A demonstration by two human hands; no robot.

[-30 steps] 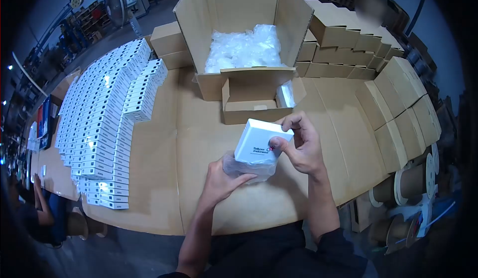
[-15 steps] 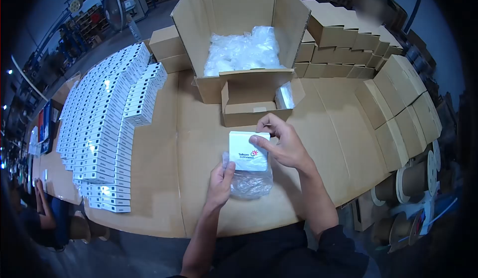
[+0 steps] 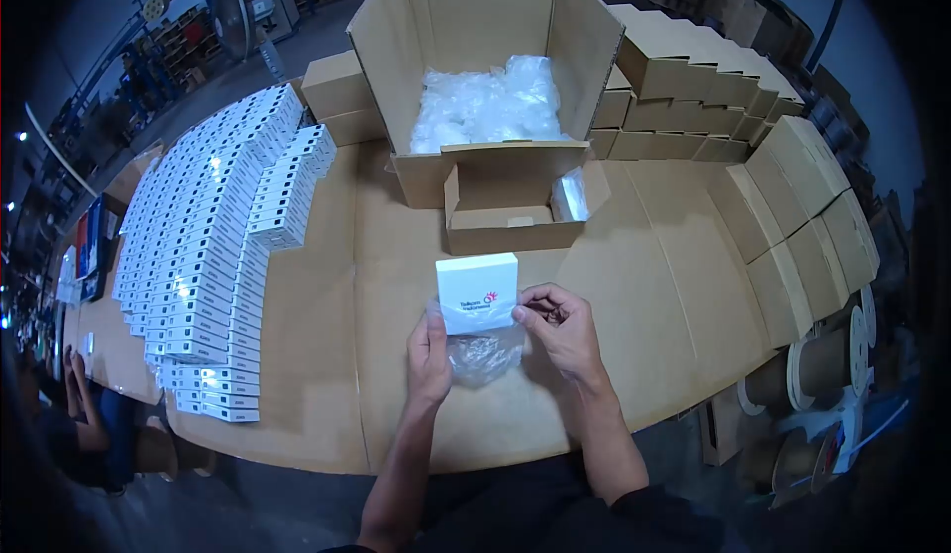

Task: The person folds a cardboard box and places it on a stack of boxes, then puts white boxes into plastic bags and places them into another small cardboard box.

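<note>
A white box (image 3: 476, 286) with a red and black logo stands partly inside a clear plastic bag (image 3: 485, 357) in front of me. My left hand (image 3: 430, 357) grips the bag and the box's left side, thumb toward the front. At the lower right of the box, my right hand (image 3: 563, 330) pinches the bag's edge between thumb and fingers. Just beyond is an open small carton (image 3: 510, 238) with one wrapped item (image 3: 569, 197) at its right end. Behind it, a large open carton (image 3: 480, 18) holds a heap of clear plastic bags (image 3: 485, 105).
Many stacked white boxes (image 3: 198, 246) cover the left of the cardboard-covered table (image 3: 317, 355). Brown cartons (image 3: 684, 78) are stacked at the back right, with more cartons (image 3: 807, 226) along the right edge. A person's hands (image 3: 81, 395) show at the far left; spools (image 3: 827, 355) stand lower right.
The white box has shifted slightly left and sits lower in the bag. My right hand has moved down from the box's top edge to the bag at its lower right side.
</note>
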